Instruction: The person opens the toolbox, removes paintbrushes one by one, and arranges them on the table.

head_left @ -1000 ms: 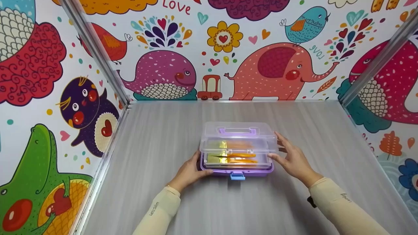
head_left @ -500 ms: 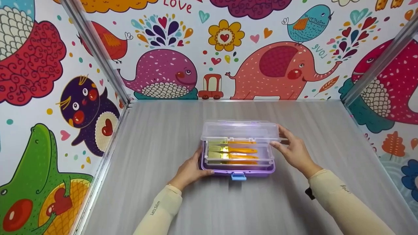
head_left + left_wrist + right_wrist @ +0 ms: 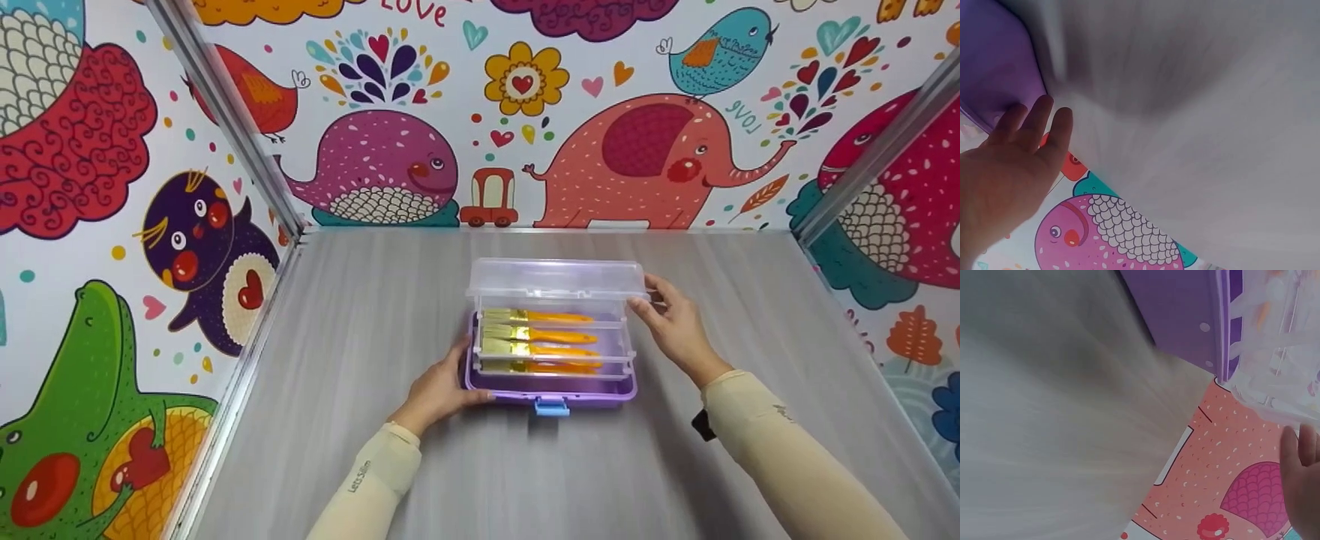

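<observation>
A purple plastic storage box (image 3: 510,400) sits on the table, its blue front latch (image 3: 552,407) hanging loose. Its clear lid (image 3: 559,274) is raised and tilted back. Several paintbrushes (image 3: 519,333) with orange handles lie in the clear trays (image 3: 616,368), which are lifted partly out with the lid. My left hand (image 3: 437,390) holds the box's left front corner, thumb on the front rim. In the left wrist view its fingers (image 3: 1033,129) rest along the purple side wall. My right hand (image 3: 679,330) pinches the lid's right edge between thumb and fingers.
The grey wood-look table (image 3: 367,315) runs back to a wall (image 3: 495,67) printed with cartoon animals. Metal corner posts (image 3: 225,120) stand at the back left and back right. More printed panels (image 3: 75,337) close off both sides.
My right hand has swung the lid up and back, and the trays have risen with it, uncovering more of the paintbrushes. My left hand has stayed at the box's corner.
</observation>
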`<state>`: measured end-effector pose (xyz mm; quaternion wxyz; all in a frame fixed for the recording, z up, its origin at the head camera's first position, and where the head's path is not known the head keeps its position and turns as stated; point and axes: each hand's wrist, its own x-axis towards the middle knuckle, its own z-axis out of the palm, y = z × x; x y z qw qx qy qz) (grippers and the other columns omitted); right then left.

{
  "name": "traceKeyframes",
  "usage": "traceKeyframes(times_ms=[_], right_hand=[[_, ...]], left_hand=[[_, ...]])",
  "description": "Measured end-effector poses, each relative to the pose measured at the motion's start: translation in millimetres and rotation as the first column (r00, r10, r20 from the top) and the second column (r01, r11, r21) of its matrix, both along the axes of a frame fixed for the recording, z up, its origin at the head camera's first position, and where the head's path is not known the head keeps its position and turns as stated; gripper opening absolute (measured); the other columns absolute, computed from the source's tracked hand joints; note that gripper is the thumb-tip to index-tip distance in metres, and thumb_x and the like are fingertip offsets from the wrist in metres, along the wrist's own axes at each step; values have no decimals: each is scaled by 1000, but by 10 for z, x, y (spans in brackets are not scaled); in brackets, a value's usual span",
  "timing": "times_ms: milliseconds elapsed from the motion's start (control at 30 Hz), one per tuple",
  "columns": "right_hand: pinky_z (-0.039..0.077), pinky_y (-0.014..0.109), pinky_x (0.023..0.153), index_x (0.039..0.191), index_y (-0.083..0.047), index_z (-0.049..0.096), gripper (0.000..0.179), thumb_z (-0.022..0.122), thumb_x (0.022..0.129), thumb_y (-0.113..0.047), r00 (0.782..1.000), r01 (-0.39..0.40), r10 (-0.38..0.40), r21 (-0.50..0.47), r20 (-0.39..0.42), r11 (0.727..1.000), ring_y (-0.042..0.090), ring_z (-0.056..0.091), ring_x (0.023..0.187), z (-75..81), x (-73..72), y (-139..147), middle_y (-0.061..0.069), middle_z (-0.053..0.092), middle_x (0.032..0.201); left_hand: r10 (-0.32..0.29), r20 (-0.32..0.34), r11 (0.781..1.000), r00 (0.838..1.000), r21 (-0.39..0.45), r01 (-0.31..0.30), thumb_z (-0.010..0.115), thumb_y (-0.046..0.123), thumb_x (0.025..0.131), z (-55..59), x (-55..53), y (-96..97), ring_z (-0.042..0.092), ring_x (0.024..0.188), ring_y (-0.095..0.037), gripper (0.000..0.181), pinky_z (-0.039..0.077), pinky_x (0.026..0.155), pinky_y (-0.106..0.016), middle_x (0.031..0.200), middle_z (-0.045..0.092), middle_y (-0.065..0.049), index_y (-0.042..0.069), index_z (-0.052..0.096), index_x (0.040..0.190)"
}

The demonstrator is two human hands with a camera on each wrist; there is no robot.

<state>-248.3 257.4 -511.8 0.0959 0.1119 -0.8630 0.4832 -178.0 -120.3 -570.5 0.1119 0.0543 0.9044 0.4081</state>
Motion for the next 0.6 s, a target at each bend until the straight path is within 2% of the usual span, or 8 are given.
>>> traceKeyframes(times_ms=[200, 433, 600], right_hand=[[44, 29, 86, 135, 1, 52, 48, 63, 99, -30, 999, 29, -28, -48, 35, 998, 21, 52, 103, -25, -88, 13, 13, 59, 119], [45, 20, 86, 130, 5, 50, 37, 59, 100, -15, 1000, -5, 7, -159, 12, 987, 21, 50, 102, -69, -156, -63, 13, 54, 114], [47, 18, 88, 128, 12, 50, 32, 50, 103, -8, 1000, -10, 10, -181, -1, 983, 20, 53, 100, 137, -49, -181, 20, 56, 114]], left_hand=[[1, 7, 1000, 1000, 2, -1, 88, 51, 70, -22, -3, 16, 47, 130, -41, 115, 36, 106, -56, 147, 47, -22, 13, 25, 158], [11, 20, 1000, 1000, -15, -11, 88, 50, 70, -22, -14, -2, 47, 130, -41, 114, 36, 107, -55, 147, 47, -22, 16, 25, 159], [5, 16, 1000, 1000, -15, -5, 88, 51, 70, -6, -23, -20, 47, 130, -41, 115, 35, 107, -55, 147, 46, -23, 15, 25, 159]])
